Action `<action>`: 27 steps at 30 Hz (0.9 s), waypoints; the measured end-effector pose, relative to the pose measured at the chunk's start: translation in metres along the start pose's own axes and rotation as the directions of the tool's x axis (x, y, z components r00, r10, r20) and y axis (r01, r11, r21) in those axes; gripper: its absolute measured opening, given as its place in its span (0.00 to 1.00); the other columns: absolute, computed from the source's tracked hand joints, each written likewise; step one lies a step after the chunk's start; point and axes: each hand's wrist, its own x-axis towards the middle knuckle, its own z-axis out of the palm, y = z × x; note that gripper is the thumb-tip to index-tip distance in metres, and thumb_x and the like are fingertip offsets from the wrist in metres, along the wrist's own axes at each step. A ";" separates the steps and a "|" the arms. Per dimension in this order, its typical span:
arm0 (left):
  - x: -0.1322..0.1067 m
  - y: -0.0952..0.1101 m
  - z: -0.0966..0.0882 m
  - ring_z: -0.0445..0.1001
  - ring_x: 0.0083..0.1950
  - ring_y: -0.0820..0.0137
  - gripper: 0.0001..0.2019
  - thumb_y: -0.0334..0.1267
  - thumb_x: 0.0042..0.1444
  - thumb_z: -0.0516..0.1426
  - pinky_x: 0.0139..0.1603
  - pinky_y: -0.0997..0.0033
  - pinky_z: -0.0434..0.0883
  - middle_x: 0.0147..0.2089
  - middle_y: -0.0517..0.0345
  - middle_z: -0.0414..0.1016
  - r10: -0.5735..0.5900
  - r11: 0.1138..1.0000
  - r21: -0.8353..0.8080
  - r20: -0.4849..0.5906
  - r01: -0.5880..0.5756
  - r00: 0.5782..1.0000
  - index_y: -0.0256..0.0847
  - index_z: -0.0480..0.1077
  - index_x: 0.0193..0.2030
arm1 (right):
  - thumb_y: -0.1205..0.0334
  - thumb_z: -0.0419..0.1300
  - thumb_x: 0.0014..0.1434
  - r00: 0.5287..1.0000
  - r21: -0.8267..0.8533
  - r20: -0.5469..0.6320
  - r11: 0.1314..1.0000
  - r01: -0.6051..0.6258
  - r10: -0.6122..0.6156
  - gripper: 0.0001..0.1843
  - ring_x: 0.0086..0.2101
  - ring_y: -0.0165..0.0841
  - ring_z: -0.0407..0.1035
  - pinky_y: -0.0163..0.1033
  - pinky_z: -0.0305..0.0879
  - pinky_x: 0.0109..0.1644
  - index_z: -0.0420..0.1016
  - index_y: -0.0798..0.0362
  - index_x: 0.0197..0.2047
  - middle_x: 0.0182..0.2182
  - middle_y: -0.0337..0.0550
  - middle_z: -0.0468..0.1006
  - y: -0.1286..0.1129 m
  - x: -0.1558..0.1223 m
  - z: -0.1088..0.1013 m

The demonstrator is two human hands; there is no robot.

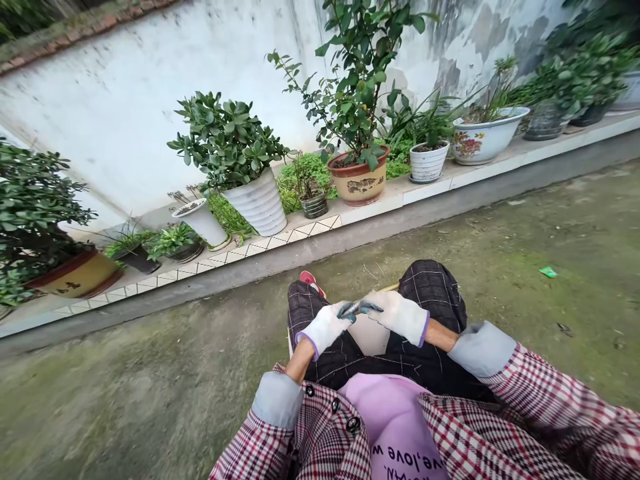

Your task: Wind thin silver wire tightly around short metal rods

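Both hands wear white gloves with purple cuffs and dark, stained-looking fingertips, and they meet above my lap. My left hand (326, 327) has its fingers bent and pressed together toward the right one. From the other side, my right hand (399, 316) closes its fingers at the same spot. A small dark grey shape lies where the fingertips meet; whether it is a held thing or only the gloves' dark tips I cannot make out. Below the hands, between my thighs, shows a pale beige flat surface (371, 335). A thin yellowish stick-like edge (389, 289) appears just beyond my right hand.
A low tiled ledge (295, 235) runs along the white wall (125, 87). On it stand several potted plants, among them a ribbed white pot (260, 203), a brown-and-yellow pot (359, 183) and a flowered white planter (493, 133). A green scrap (549, 272) lies on the mossy concrete.
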 end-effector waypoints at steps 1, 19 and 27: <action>-0.003 0.000 0.003 0.74 0.42 0.62 0.16 0.39 0.48 0.63 0.43 0.67 0.71 0.38 0.51 0.79 -0.001 0.999 0.036 0.041 -0.001 0.999 0.38 0.76 0.45 | 0.62 0.54 0.63 0.999 -0.029 0.031 0.999 0.029 -0.028 0.13 0.40 0.38 0.73 0.38 0.61 0.43 0.78 0.54 0.45 0.40 0.48 0.81 0.000 -0.001 0.001; -0.023 0.005 -0.015 0.76 0.39 0.64 0.15 0.46 0.57 0.59 0.38 0.67 0.70 0.36 0.52 0.78 0.005 0.981 0.193 0.108 -0.026 0.994 0.43 0.76 0.48 | 0.65 0.54 0.57 0.979 0.269 0.186 0.954 -0.130 0.081 0.12 0.25 0.28 0.66 0.33 0.55 0.29 0.79 0.54 0.39 0.26 0.39 0.76 0.010 0.005 -0.004; -0.015 0.008 -0.014 0.74 0.39 0.63 0.09 0.40 0.57 0.56 0.41 0.67 0.68 0.35 0.49 0.77 -0.007 0.901 0.434 0.047 -0.014 0.999 0.38 0.74 0.40 | 0.59 0.53 0.64 0.986 -0.049 0.137 0.994 0.102 -0.095 0.12 0.32 0.34 0.69 0.37 0.56 0.35 0.78 0.51 0.38 0.32 0.42 0.79 -0.015 -0.011 0.001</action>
